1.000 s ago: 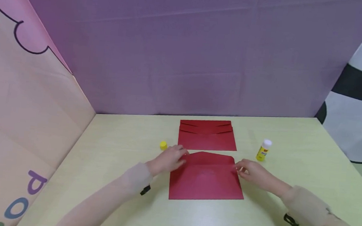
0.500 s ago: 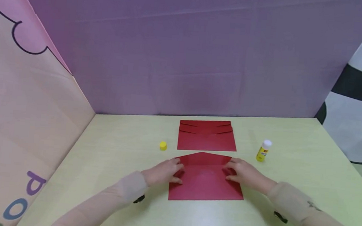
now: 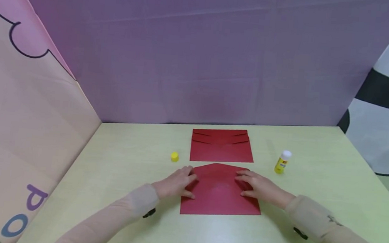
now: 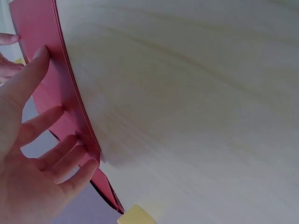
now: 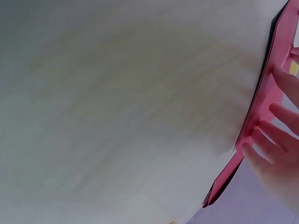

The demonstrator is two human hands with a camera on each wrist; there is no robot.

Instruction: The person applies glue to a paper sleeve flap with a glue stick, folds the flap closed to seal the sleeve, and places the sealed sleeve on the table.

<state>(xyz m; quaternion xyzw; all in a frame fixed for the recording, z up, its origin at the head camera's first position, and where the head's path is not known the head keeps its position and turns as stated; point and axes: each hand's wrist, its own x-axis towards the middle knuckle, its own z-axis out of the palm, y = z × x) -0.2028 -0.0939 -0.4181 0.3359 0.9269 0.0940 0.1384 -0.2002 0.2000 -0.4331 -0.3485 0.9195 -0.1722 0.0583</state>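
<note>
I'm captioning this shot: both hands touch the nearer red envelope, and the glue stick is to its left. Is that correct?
Not quite: the glue stick is to the right, as the head view shows. The left hand and right hand do touch the nearer red envelope.

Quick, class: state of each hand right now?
Left hand: open, touching the nearer red envelope.
Right hand: open, touching the same envelope, opposite side.

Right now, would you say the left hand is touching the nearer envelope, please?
Touching: the left wrist view shows the left hand resting its fingertips on the nearer envelope.
</note>
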